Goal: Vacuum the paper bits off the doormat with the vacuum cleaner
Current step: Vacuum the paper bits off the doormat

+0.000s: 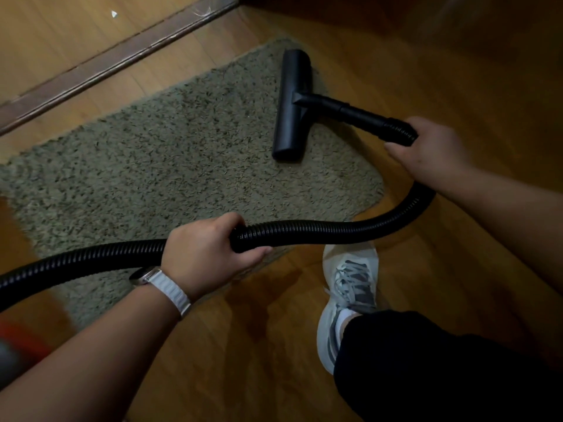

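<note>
Closest to the lens, a person's left hand (207,254), a white-strapped watch (164,284) at its wrist, curls its fingers around the black ribbed hose (304,231) above the doormat's near edge. The right hand (432,150), off the doormat's right side, grips the hose cuff where it meets the rigid wand (350,112). The wide black nozzle (292,105) lies flat on the doormat (152,153) near its right end, set across the mat's short side. No paper bits can be made out in the speckled pile. One white scrap (114,14) lies on the wooden floor well beyond the doormat's far edge, past the threshold strip (115,60). A pale trainer (347,293) stands on the floor just beside the doormat's near edge. By the look of it, the right end is being worked and the stretch to the left awaits. Done well, the stroke would hold the nozzle flush to the pile and travel slowly in overlapping lanes, the left hand feeding slack so the hose does not drag the mat.
</note>
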Motion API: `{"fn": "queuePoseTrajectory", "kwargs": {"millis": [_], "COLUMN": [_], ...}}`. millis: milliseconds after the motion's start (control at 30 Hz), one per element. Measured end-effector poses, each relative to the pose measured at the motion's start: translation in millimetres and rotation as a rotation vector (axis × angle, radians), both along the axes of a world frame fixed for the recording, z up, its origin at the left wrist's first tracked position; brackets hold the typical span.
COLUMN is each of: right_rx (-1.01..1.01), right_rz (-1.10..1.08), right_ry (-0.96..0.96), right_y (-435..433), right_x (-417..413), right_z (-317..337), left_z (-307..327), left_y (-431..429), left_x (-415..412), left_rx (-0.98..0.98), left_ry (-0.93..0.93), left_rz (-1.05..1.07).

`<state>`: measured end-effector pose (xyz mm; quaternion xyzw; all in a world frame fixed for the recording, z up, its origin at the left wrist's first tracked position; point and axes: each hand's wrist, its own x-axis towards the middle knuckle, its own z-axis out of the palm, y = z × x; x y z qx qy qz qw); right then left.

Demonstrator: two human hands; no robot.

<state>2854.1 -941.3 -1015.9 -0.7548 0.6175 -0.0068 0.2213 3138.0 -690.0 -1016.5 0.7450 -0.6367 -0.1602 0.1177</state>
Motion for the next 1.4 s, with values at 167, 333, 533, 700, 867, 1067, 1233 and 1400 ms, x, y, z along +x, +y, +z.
{"fn": "queuePoseTrajectory", "kwargs": {"millis": [167,333,533,700,867,1067,1233,1400], "right_rx": [0.031,-0.010,-0.057,-0.031,-0.011,0.042,0.078,0.041], "right_rz": [0.059,0.176,0.173,0.033,-0.029,-0.063,0.103,0.286], "right_ry": [-0.014,0.079,0.164,0.125,0.054,-0.052,-0.082,-0.004], "right_y": [-7.3,-3.7,-2.7,5.7,20.5,35.6,47.5,45.8], "right_x": [29.1,56.3,37.8,-1.8,-27.5,-43.3,-32.7,0.0], "right_z": [-7.9,-5.7,3.1,7.0,10.8,12.1,7.4,-3.1], "left_z": [-0.7,-3.0,-7.9,-9.7,-9.4,-11.9,-14.1,-8.5], "left_y": [4.7,10.5,14.7,10.1,4.8,9.4,15.0,20.4], "left_x": [13.6,18.8,13.8,7.4,6.7,6.3,10.4,17.0], "left_rx": [0.010,0.004,0.023,0.017,-0.002,-0.017,-0.012,-0.013], "left_ry": [-0.025,-0.029,-0.006,0.007,0.006,0.000,-0.006,-0.024], "left_rz": [-0.009,-0.017,0.004,0.025,0.025,-0.032,-0.084,-0.090]}}
